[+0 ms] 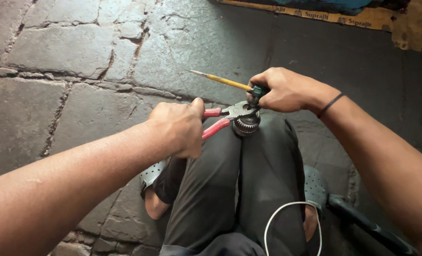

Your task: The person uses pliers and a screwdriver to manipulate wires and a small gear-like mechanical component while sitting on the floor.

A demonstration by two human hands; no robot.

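Above the chuck (246, 124), my left hand (180, 128) squeezes the pliers (230, 115); my right hand (287, 90) grips the screwdriver (223, 81). Loosening underway, I judge; steady leverage next.

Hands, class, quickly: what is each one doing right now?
Left hand: closed on the red-handled pliers, which grip a drill chuck.
Right hand: closed on a yellow-shafted screwdriver.

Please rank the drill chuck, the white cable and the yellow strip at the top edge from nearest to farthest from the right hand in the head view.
1. Drill chuck, just below the right hand, between the knees.
2. Yellow strip, along the top edge.
3. White cable, low by the lap.
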